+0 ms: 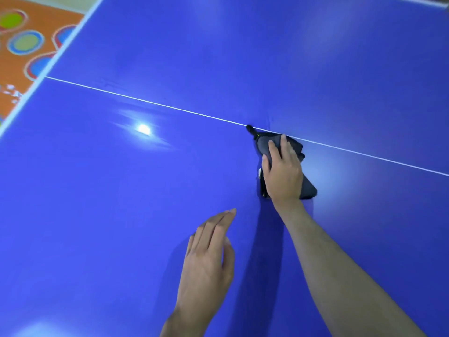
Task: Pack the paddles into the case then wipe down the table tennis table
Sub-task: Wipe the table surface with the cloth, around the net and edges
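A: Looking down from head height, what sits on the table tennis table (121, 215)?

B: Only a dark grey cloth (264, 144), bunched up, lying on the blue surface right beside the thin white centre line (145, 100). One pointed corner of it touches that line. No case, paddle or other container shows in this view.

A: Where are the hands?

B: The right hand (283, 173) lies palm down on top of the cloth, fingers nearly straight and spread over it, pressing it flat against the table. The cloth shows past the fingertips and on both sides of the palm. The left hand (209, 254) is nearer the person and to the left, well apart from the cloth. Its fingers are straight and close together, holding nothing; whether it touches the table I cannot tell.

A: And the edges?

B: The white edge stripe (70, 35) runs diagonally at upper left, with an orange floor mat (17, 76) printed with coloured circles beyond it. Bare blue surface spreads on every side of the cloth, with a bright glare spot to its left.
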